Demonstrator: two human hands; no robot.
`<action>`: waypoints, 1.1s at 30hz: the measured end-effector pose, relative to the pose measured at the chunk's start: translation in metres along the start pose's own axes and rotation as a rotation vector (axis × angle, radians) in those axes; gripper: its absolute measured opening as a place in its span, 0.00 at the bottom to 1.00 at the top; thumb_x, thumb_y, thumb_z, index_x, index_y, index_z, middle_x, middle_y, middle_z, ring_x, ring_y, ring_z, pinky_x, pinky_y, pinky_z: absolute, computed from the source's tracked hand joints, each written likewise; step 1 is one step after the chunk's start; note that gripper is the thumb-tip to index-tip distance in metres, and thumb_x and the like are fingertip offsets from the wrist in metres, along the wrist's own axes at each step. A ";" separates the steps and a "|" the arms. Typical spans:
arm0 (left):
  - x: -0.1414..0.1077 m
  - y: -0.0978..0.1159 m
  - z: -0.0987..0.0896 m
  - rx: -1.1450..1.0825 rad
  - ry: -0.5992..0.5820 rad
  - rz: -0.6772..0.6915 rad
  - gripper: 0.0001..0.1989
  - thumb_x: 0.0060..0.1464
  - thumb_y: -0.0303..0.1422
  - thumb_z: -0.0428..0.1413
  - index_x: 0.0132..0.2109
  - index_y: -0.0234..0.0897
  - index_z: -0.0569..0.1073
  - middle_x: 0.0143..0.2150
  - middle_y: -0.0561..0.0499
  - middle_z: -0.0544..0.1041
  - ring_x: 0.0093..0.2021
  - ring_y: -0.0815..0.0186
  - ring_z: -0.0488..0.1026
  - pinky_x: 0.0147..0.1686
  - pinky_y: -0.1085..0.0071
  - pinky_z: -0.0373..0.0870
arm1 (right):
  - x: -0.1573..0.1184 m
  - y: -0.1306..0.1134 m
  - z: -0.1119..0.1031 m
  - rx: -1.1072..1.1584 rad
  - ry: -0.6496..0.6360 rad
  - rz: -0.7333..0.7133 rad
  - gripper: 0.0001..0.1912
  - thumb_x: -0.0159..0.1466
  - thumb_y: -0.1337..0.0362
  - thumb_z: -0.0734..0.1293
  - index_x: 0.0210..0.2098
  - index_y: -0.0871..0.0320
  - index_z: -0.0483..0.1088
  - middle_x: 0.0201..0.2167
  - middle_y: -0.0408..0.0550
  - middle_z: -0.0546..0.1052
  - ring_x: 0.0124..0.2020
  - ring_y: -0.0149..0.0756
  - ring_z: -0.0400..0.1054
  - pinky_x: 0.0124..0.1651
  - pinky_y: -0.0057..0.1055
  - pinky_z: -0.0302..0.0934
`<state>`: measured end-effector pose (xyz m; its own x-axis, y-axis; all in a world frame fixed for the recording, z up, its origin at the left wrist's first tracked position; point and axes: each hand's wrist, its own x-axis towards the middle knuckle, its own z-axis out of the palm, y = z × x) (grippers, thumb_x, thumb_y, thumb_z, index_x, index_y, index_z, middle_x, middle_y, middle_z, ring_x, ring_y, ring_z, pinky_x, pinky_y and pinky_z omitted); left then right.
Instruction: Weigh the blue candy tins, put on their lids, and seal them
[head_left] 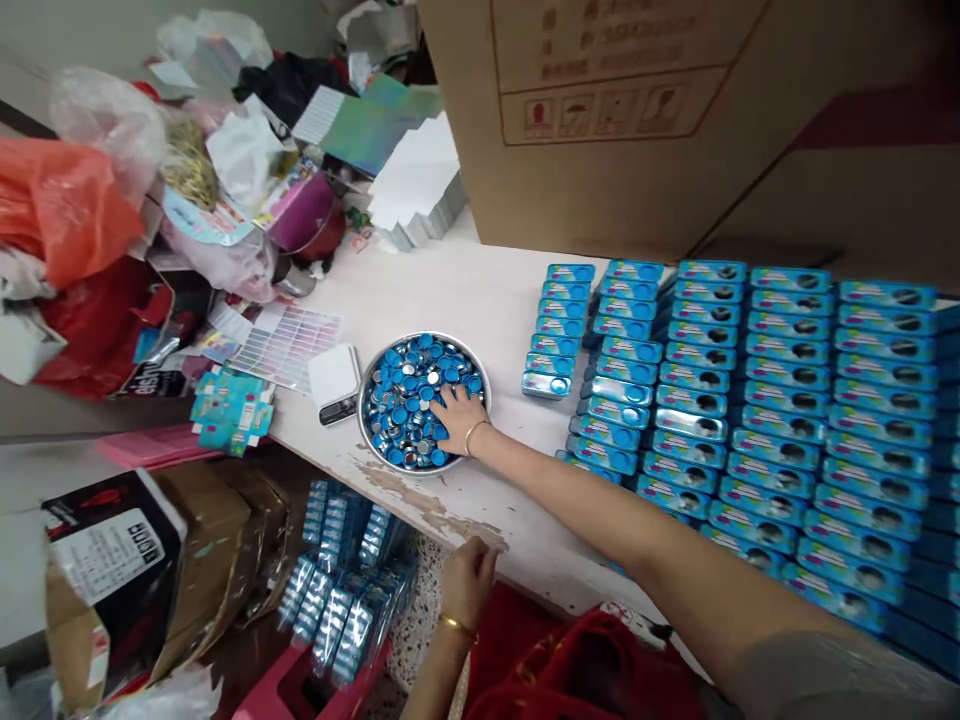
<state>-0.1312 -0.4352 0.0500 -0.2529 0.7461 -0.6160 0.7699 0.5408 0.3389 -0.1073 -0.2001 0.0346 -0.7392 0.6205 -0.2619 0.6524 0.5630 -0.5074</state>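
Observation:
A round metal bowl [484, 372] full of small blue and silver round caps [405, 405] sits on the white table. Into its right side reaches my right hand [461, 420], fingers spread and resting on the caps. At the table's front edge is my left hand [466, 578], with fingers curled together; whether they pinch anything is hidden. Rows of blue, shiny, narrow boxes [697, 378] stand to the right, many showing a round hole or disc on top. Beside the bowl on the left lies a small white scale [334, 378].
A large cardboard carton [600, 190] stands at the back. White card stacks [420, 180], a printed sticker sheet [289, 345] and heaped plastic bags [67, 215] lie left. Below the table are more blue packs [341, 600] on a pink stool [289, 690] and an opened carton [112, 580].

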 end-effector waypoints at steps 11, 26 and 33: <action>0.018 0.014 0.013 -0.205 -0.102 0.062 0.11 0.54 0.34 0.51 0.26 0.36 0.69 0.24 0.52 0.71 0.27 0.68 0.65 0.29 0.73 0.56 | 0.013 0.005 -0.005 0.419 0.225 -0.009 0.13 0.65 0.66 0.59 0.45 0.56 0.73 0.47 0.54 0.70 0.44 0.42 0.66 0.47 0.37 0.62; 0.057 0.097 -0.064 -0.636 0.526 0.478 0.10 0.58 0.36 0.55 0.44 0.37 0.69 0.38 0.49 0.72 0.35 0.70 0.70 0.35 0.74 0.68 | -0.079 0.011 -0.045 2.357 0.349 0.555 0.15 0.51 0.61 0.72 0.36 0.56 0.66 0.24 0.41 0.73 0.20 0.27 0.66 0.13 0.18 0.49; 0.024 0.151 -0.022 -0.476 0.347 0.736 0.05 0.58 0.32 0.52 0.40 0.37 0.70 0.35 0.49 0.72 0.35 0.68 0.69 0.34 0.73 0.67 | -0.191 0.045 -0.035 2.317 0.803 0.700 0.19 0.47 0.68 0.72 0.38 0.55 0.66 0.25 0.39 0.74 0.23 0.27 0.67 0.19 0.20 0.59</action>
<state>-0.0341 -0.3275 0.1017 -0.0178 0.9958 0.0893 0.5045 -0.0682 0.8607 0.0691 -0.2738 0.0906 -0.1090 0.6501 -0.7520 -0.8085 -0.4981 -0.3134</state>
